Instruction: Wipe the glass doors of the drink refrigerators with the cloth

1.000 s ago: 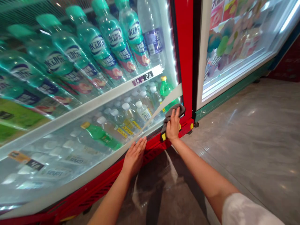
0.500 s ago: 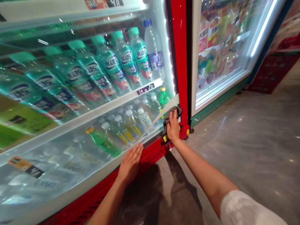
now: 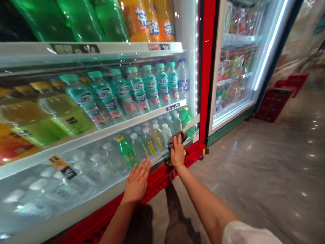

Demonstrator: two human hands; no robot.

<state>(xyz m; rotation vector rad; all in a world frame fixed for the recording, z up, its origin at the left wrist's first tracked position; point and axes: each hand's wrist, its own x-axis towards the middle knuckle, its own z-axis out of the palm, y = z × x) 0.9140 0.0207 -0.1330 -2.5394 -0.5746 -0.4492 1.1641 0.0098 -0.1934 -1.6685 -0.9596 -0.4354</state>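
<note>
My right hand (image 3: 177,152) presses a dark grey cloth (image 3: 177,138) against the lower right part of the glass front of a red-framed drinks fridge (image 3: 207,67). Its fingers lie over the cloth. To the left, my left hand (image 3: 137,181) rests with fingers stretched out on the bottom edge of the glass and holds nothing. A pale strip (image 3: 192,122) slants across the glass, and part of it is hidden by the cloth and right hand. A yellow and black piece (image 3: 169,160) shows just under the right hand; I cannot make out what it is.
Behind the glass stand turquoise-capped bottles (image 3: 138,89), clear water bottles (image 3: 92,176) and a green bottle (image 3: 126,150). A second lit fridge (image 3: 233,112) stands to the right, with red boxes (image 3: 273,103) beyond it. Grey shiny floor (image 3: 256,176) lies in front.
My right hand has slid the cloth leftward along the bottom of the glass, closer to my left hand. The view has tilted up, so the upper shelf with green and orange bottles shows.
</note>
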